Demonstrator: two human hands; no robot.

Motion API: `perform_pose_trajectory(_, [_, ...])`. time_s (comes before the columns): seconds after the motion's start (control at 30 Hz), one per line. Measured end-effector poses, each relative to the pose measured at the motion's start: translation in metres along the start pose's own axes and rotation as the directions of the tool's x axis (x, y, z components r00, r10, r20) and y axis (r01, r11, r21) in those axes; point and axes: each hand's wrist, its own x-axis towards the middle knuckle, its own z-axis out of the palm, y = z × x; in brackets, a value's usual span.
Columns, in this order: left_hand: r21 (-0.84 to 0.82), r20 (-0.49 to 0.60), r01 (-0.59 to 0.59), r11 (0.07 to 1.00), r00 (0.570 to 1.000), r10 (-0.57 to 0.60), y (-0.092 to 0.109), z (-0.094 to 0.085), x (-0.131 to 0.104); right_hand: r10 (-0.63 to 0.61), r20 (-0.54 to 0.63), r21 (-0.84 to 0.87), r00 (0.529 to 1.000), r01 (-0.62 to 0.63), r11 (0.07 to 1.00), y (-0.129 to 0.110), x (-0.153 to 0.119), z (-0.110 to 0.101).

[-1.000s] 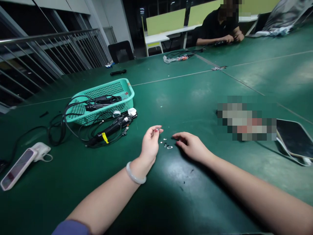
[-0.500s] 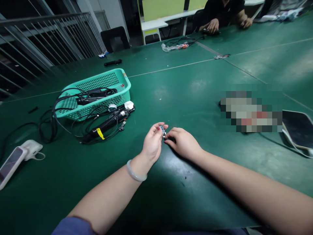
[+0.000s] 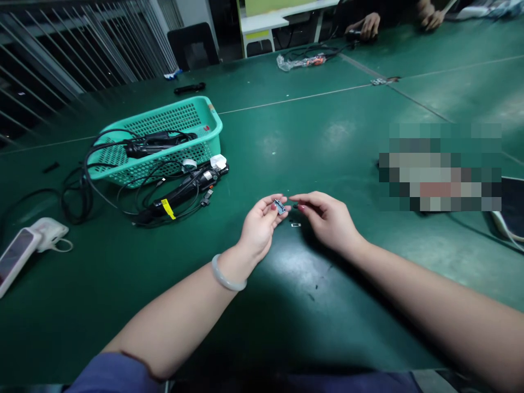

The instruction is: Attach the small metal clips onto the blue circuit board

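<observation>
My left hand (image 3: 258, 222) pinches a small grey-blue part (image 3: 280, 207) with a frame-like outline between thumb and fingers, tilted above the table. Just to its right, my right hand (image 3: 327, 218) has its fingers bent, the index finger reaching toward that part. A tiny black piece (image 3: 295, 206) shows at the right thumb tip and appears gripped there; its kind is too small to make out. Below the fingertips a small white rectangular piece (image 3: 296, 225) lies on the green table (image 3: 245, 338).
To the left stand a turquoise basket (image 3: 216, 136) with black cabled devices and, before it, a black device (image 3: 176, 199) with a yellow tag. A white phone (image 3: 16, 259) lies far left, another phone (image 3: 513, 204) at right beside a blurred-out object (image 3: 438, 174). A co-worker's hands (image 3: 368, 27) are across the table.
My right hand has drawn away to the right from my left. The grey-blue part now shows more plainly, and the white rectangular piece has come into sight on the table.
</observation>
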Motion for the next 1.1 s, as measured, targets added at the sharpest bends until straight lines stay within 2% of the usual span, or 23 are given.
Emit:
perform_pose_trajectory(0.1, [0.044,0.031,-0.005,0.999,1.000,0.003,0.000,0.000,-0.001,-0.007,-0.023,0.034,1.000,0.008,0.999,0.001,0.001,0.000])
perform_pose_trajectory(0.3, [0.108,0.094,-0.004,0.994,0.996,-0.006,-0.002,0.002,-0.004,0.156,-0.017,0.230,0.988,-0.148,0.962,0.006,0.001,-0.002])
perform_pose_trajectory(0.43, [0.135,0.104,-0.011,0.991,0.995,-0.003,-0.003,0.001,-0.003,0.143,-0.038,0.199,0.989,-0.132,0.971,0.005,0.002,-0.005])
perform_pose_trajectory(0.5, [0.150,0.096,-0.002,0.989,0.995,-0.012,-0.003,0.001,-0.003,0.241,-0.011,0.260,0.971,-0.229,0.938,0.004,0.003,-0.006])
perform_pose_trajectory(0.53, [0.159,0.087,0.006,0.987,0.996,-0.020,-0.002,0.001,-0.003,0.323,0.019,0.325,0.946,-0.312,0.893,0.004,0.004,-0.006])
perform_pose_trajectory(0.6, [0.174,0.068,0.023,0.985,0.997,-0.035,-0.001,0.001,-0.003,0.508,0.106,0.500,0.855,-0.487,0.716,0.005,0.008,-0.005])
perform_pose_trajectory(0.67, [0.185,0.054,0.032,0.982,0.998,-0.042,0.000,0.001,-0.003,0.621,0.186,0.634,0.761,-0.576,0.516,0.005,0.011,-0.006])
perform_pose_trajectory(0.7, [0.188,0.046,0.032,0.982,0.998,-0.042,0.000,0.001,-0.003,0.646,0.212,0.672,0.733,-0.590,0.448,0.006,0.013,-0.006])
perform_pose_trajectory(1.1, [0.170,0.009,0.051,0.984,0.999,-0.053,0.004,0.004,-0.006,0.692,0.381,0.752,0.614,-0.641,0.155,0.005,0.020,-0.024])
